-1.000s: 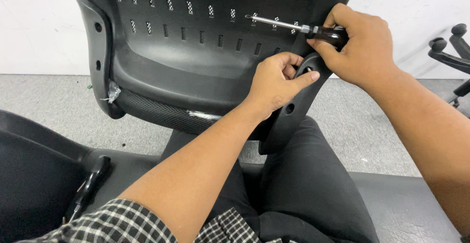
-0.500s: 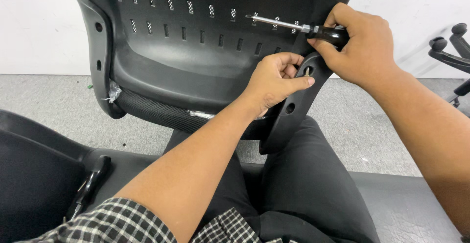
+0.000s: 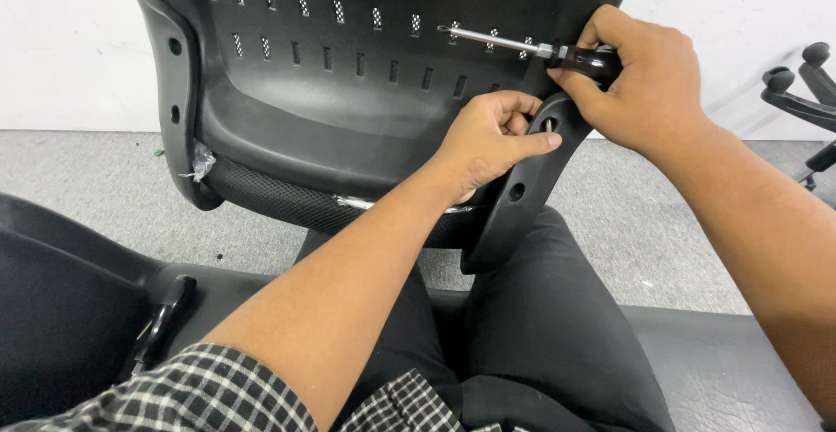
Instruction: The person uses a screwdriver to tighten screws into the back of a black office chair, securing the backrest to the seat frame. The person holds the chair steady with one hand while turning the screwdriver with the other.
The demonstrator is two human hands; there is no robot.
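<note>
Little is changing since earlier: left hand (image 3: 488, 140) is staying pinched at the screw hole (image 3: 549, 124) in the chair back (image 3: 348, 92). Right hand (image 3: 644, 84) is gripping the screwdriver (image 3: 522, 46) closed, just above that hole.

Both forearms are bare from the elbow down to the hands, with no watch, ring, bracelet or glove showing on either. The left hand (image 3: 488, 140) and the right hand (image 3: 649, 92) are uncovered, with short, plain nails. A black-and-white checked shirt (image 3: 209, 393) shows at the lower edge, a fine plaid of thin crossing lines, its hem loose. The legs are clad in plain black trousers (image 3: 540, 327) of smooth cloth.
</note>
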